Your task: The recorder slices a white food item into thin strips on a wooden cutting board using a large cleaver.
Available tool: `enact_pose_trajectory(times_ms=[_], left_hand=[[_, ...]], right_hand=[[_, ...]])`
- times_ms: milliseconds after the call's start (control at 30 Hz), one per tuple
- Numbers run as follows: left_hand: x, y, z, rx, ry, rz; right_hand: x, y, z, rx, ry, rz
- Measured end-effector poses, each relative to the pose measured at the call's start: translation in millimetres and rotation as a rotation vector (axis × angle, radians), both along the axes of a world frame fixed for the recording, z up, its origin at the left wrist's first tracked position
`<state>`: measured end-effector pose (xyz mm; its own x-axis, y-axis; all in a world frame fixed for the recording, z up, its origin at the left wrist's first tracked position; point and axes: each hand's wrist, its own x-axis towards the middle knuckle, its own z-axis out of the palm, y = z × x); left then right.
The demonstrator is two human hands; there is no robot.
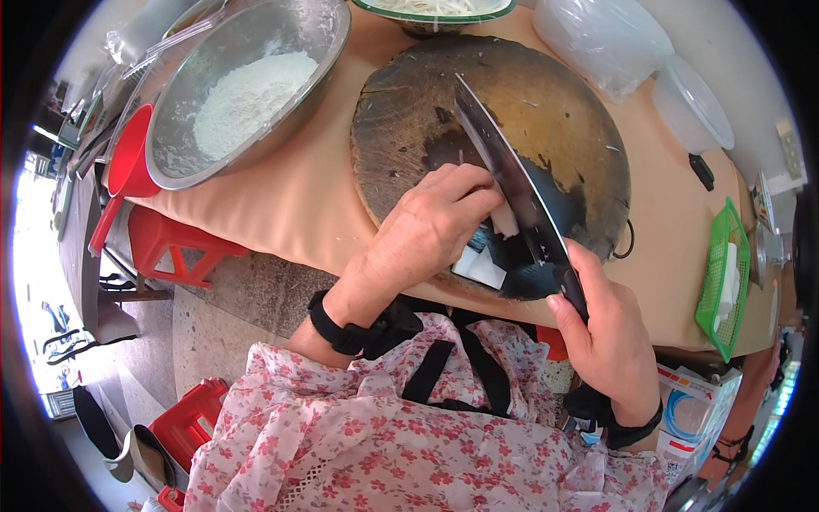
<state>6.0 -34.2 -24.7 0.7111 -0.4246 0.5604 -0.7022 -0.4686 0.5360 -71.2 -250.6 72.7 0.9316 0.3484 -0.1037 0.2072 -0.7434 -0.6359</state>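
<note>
My right hand (604,326) grips the black handle of a wide cleaver (505,166), whose blade stands on edge, pointing away over a round wooden chopping block (397,128). Bent over a pale, whitish piece of food (505,217) just left of the blade are the fingers of my left hand (441,217), which press it to the block. Several flat white pieces (480,265) lie on the wet, dark near edge of the block. The underside of my left fingers is hidden, and so is the far part of the held piece.
A steel bowl (256,150) of white flour stands at left beside a red ladle (131,160). Beyond the block is a green-rimmed bowl (435,18) of pale shreds. A plastic bag (601,38), a clear tub (691,109) and a green basket (710,281) stand at right.
</note>
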Motion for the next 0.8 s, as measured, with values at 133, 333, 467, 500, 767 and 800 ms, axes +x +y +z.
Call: enact_pose_trajectory(times_ms=[133, 333, 467, 500, 767, 800], left_hand=[[-0.6, -0.6, -1.7, -0.018, -0.004, 0.022], [-0.2, -0.5, -3.6, -0.028, -0.024, 0.019], [0.3, -0.2, -3.4, -0.012, -0.031, 0.022], [0.3, -0.1, -3.6, -0.012, -0.032, 0.021], [0.7, -0.6, -1.7, -0.011, -0.017, 0.01], [0.4, -0.1, -1.5, -0.011, -0.016, 0.011]], right_hand=[[-7.7, -8.0, -4.6, 0.051, -0.002, -0.03], [-31.3, -21.2, -0.9, 0.045, -0.047, -0.061], [-40.6, -21.9, 5.8, 0.049, -0.027, -0.067], [-41.5, -23.2, 4.6, 0.035, -0.061, -0.045], [-40.3, -23.3, -1.2, -0.014, -0.181, 0.028], [-40.5, -21.5, 2.0, -0.048, -0.164, 0.037]])
